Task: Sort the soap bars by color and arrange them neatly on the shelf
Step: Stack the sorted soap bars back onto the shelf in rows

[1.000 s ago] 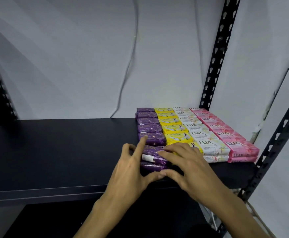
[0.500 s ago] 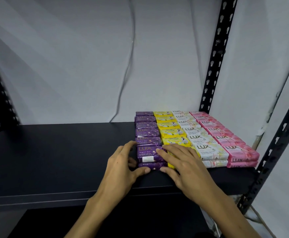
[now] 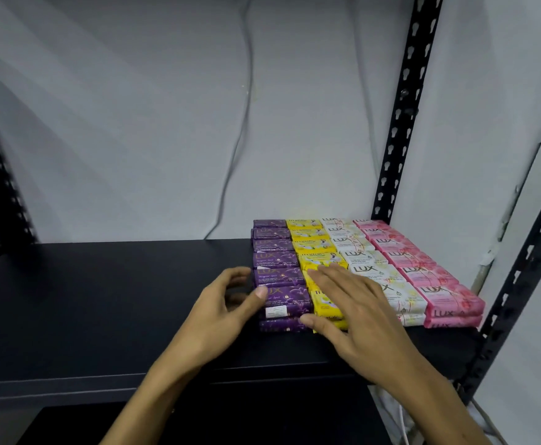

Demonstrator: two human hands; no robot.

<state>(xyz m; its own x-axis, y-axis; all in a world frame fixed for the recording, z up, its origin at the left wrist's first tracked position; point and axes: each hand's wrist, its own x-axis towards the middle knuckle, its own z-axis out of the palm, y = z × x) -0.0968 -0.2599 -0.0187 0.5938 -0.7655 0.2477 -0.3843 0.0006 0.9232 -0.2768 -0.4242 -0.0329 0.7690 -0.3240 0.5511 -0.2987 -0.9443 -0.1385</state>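
soap sits at the right end of the shelf (image 3: 102,316) in four colour rows running front to back: purple row (image 3: 275,261), yellow row (image 3: 314,248), white row (image 3: 365,264), pink row (image 3: 423,271). each row looks two bars deep at the front edge.

my left hand (image 3: 221,313) is beside the purple row, fingers loosely curled and holding nothing, thumb tip touching the left side of the front purple bar (image 3: 290,300). my right hand (image 3: 352,309) lies flat, fingers spread and straight, on top of the front yellow bars, thumb at the front edge between purple and yellow.

risks, as i judge them:
- front bars sit close to the shelf lip; a forward drag of my right palm could pull the top yellow bar off.
- wrappers look slick; a sideways thumb push may slide the top purple bar off the one beneath.
- pressing on one row may skew its neighbour.

against half a second ago: the left fingers have opened away from the purple stack, only the thumb left on it. the right hand has slid right and flattened, off the purple bar onto yellow. the rows themselves have not shifted.
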